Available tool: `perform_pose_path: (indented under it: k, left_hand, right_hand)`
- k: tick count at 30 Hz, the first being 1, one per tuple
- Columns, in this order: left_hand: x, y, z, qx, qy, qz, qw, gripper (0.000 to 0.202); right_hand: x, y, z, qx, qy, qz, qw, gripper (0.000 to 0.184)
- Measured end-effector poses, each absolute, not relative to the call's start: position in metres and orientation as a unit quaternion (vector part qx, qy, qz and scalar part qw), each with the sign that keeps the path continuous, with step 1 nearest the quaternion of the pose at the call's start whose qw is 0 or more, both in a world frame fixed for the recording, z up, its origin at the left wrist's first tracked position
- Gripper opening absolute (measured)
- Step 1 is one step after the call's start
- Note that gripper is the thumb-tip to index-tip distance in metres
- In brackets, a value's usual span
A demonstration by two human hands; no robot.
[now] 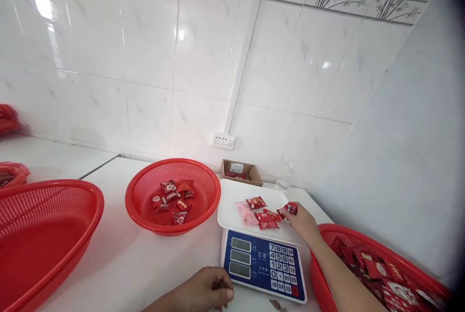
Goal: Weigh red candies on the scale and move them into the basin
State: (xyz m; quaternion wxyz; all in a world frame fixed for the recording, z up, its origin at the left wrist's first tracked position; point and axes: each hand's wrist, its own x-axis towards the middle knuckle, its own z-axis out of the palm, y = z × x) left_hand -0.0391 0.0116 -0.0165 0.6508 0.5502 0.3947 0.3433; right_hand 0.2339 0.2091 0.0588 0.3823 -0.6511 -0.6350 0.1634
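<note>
My right hand [303, 222] grips a small red candy packet [289, 208] over the right side of the white scale pan [227, 198]. Several red packets [267, 220] and a pink packet [246, 212] lie on that pan. The pan belongs to a digital weighing scale [261, 266] with a blue keypad panel; its display digits are too faint to read. Near the scale's front left corner, my left hand [207, 290] is loosely curled, with nothing visible in its fingers.
A round red basket [136, 205] with several packets stands left of the scale. Another red basket [87, 205] is at far left. At right, a red basket [327, 232] is full of packets. Behind are a cardboard box [254, 175], a clear plastic bottle [285, 177] and a tiled wall.
</note>
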Motion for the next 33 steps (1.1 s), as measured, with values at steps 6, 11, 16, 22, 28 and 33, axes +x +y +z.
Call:
perform_pose_path:
  k: [6,11,16,22,28,33]
  left_hand:
    - [-0.039,0.011,-0.012,0.546,0.401,0.339,0.653,0.046]
    - [-0.040,0.011,-0.013,0.533,0.398,0.334,0.667,0.049]
    - [-0.040,0.010,-0.008,0.523,0.402,0.333,0.674,0.050]
    - [-0.039,0.010,-0.003,0.510,0.402,0.333,0.684,0.048]
    - [-0.040,0.013,-0.009,0.510,0.400,0.334,0.684,0.048]
    - [-0.040,0.012,-0.011,0.508,0.399,0.334,0.687,0.049]
  right_hand:
    - [0.226,0.207,0.056,-0.623,-0.635,0.237,0.391,0.026]
    - [0.227,0.204,0.058,-0.618,-0.612,0.271,0.412,0.032]
    - [0.223,0.201,0.054,-0.613,-0.612,0.277,0.416,0.033]
    - [0.228,0.203,0.055,-0.617,-0.594,0.266,0.442,0.040]
    - [0.228,0.200,0.060,-0.618,-0.568,0.285,0.463,0.035]
    - [0.223,0.196,0.062,-0.581,-0.550,0.332,0.500,0.038]
